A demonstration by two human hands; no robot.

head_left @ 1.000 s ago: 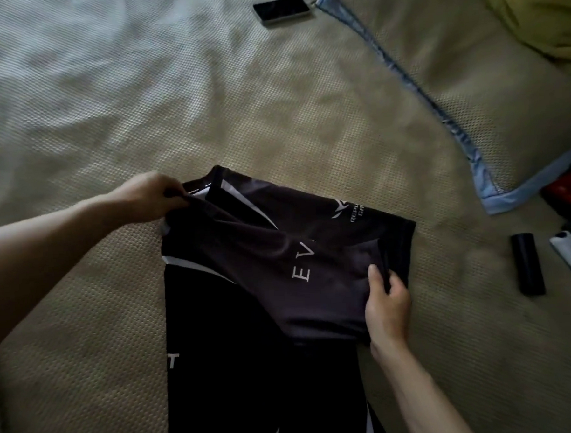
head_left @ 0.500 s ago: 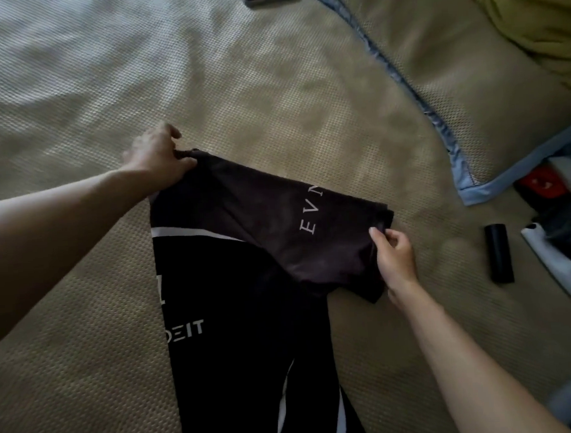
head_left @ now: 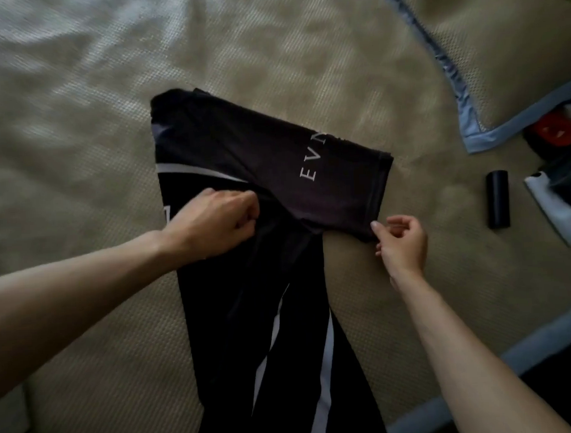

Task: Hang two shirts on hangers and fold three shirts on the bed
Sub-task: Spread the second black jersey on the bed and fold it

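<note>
A black shirt (head_left: 242, 172) with white stripes and white letters lies on the beige bed cover (head_left: 74, 128). Its sleeve is folded across to the right and lies flat. My left hand (head_left: 218, 220) sits on the shirt's middle with fingers curled, pinching the dark fabric just below the folded sleeve. My right hand (head_left: 401, 240) is at the sleeve's lower right corner, its thumb touching the hem and its fingers curled; whether it still pinches the cloth is unclear. The shirt's lower part runs off the bottom of the view.
A beige pillow with blue trim (head_left: 500, 56) lies at the upper right. A black cylinder (head_left: 498, 203) rests on the cover to the right, beside a white object (head_left: 555, 212) and a red item (head_left: 554, 132). The bed's blue-edged border (head_left: 484, 381) runs along the lower right.
The sleeve has been laid flat across the shirt. My left hand left the shirt's top left corner and moved down to its middle. My right hand slid to the sleeve's lower corner.
</note>
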